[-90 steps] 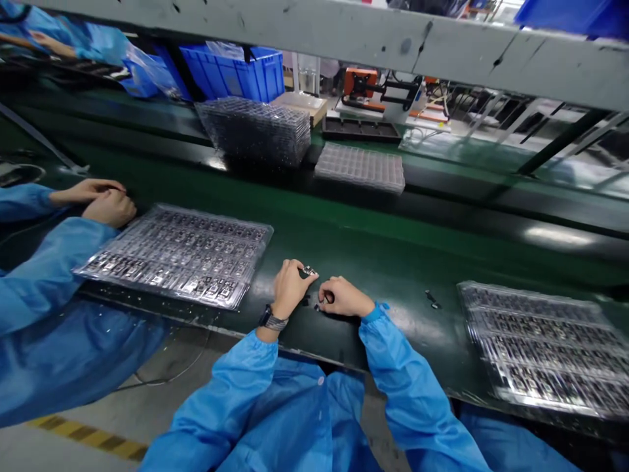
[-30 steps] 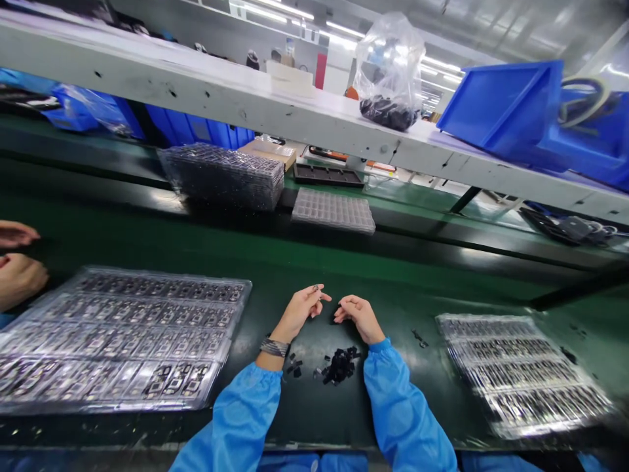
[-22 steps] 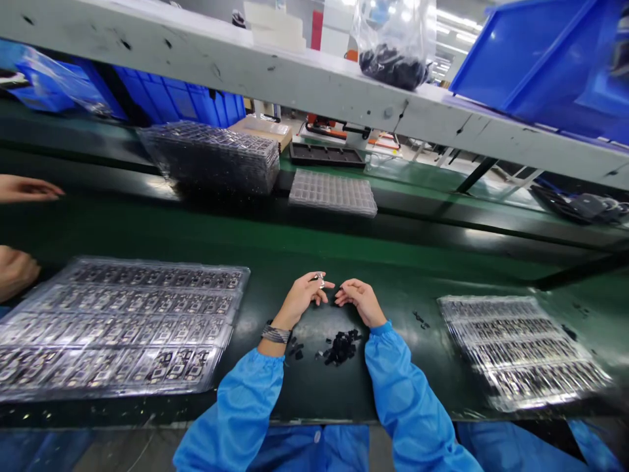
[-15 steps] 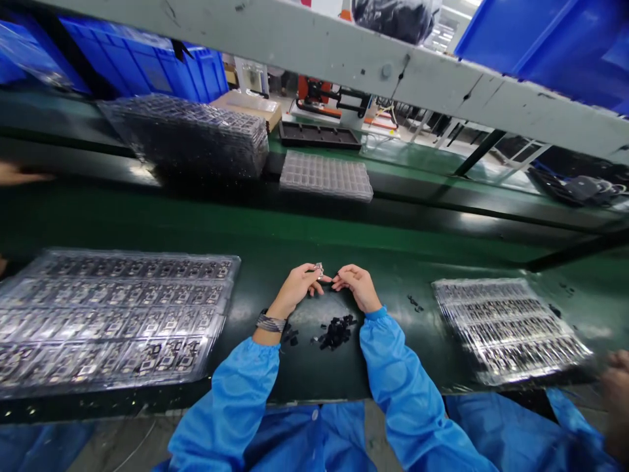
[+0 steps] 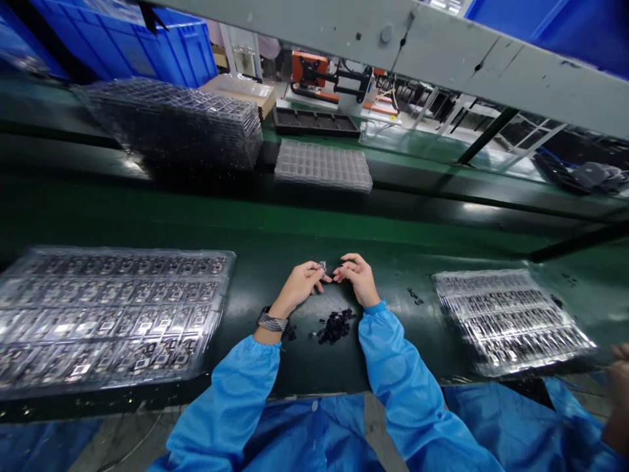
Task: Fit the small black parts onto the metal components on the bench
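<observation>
My left hand (image 5: 297,287) pinches a small silvery circuit board (image 5: 322,267) between thumb and fingers, held above the green bench. Close by on the right, my right hand (image 5: 360,278) has its thumb and index finger closed at the tips. A small black piece (image 5: 336,278) seems to be there, though it is too tiny to make out well. Below both hands lies a loose pile of small black pieces (image 5: 336,326), with a few more (image 5: 289,332) beside my left wrist.
Clear plastic trays of circuit boards lie left (image 5: 113,314) and right (image 5: 511,321). Scattered black bits (image 5: 415,297) lie near the right tray. Beyond stand stacked trays (image 5: 181,124), an empty-celled tray (image 5: 322,164) and a blue bin (image 5: 128,46). A co-worker's hand (image 5: 618,380) shows at right.
My right hand has lifted slightly, its other fingers spreading a little. My left hand keeps the circuit board, shifted slightly right. The camera view tilted, and a co-worker's hand at far left left view.
</observation>
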`<state>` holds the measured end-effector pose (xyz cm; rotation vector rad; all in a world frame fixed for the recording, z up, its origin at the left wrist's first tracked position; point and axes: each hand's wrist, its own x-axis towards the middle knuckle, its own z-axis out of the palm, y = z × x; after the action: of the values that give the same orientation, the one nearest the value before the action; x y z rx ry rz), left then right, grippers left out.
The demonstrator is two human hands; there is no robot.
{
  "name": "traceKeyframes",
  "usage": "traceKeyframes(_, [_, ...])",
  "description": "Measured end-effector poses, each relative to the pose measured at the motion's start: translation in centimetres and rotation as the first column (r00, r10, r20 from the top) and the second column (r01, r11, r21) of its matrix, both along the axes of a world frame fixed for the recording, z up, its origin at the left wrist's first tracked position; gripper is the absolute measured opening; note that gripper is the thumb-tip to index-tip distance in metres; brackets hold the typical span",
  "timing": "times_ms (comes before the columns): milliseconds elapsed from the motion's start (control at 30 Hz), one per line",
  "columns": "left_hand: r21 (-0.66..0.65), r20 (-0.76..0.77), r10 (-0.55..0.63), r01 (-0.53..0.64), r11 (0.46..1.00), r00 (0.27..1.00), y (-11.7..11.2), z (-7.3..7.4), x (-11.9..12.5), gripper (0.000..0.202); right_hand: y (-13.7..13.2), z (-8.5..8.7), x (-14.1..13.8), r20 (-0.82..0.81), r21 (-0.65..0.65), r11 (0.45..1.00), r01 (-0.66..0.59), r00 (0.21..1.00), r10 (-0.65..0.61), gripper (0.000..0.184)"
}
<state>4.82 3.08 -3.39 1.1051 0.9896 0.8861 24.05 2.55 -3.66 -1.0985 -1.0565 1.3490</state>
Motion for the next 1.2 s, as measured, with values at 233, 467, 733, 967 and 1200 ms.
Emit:
traceKeyframes(233, [0.024,-0.018,0.011,-0.010,1.000,1.000,-0.2,0.4,0.2,0.035,0.0,0.0,-0.1,0.036,-0.004,1.000,-0.021,0.999,0.021,0.025])
traceKeyframes(467, [0.020,0.006,-0.004,0.003,1.000,1.000,-0.3,0.5,0.3,0.036,0.0,-0.2,-0.3,0.085,0.006,1.000,-0.013,0.996,0.013,0.028])
traceKeyframes(733, [0.070,-0.053,-0.009,0.013,0.997,0.999,-0.5,1.0,0.2,0.039,0.0,-0.2,-0.3,0.084,-0.018,0.999,-0.027,0.996,0.029,0.031])
traceKeyframes(967, [0.143,-0.124,0.001,0.017,0.990,0.992,-0.7,1.4,0.2,0.042,0.0,-0.4,-0.2,0.049,-0.018,0.999,-0.041,0.998,0.042,0.031])
traceKeyframes(1200, [0.158,-0.145,-0.012,0.035,0.987,0.989,-0.7,1.3,0.2,0.043,-0.1,-0.5,-0.3,0.043,-0.040,0.996,-0.073,0.996,0.075,0.028])
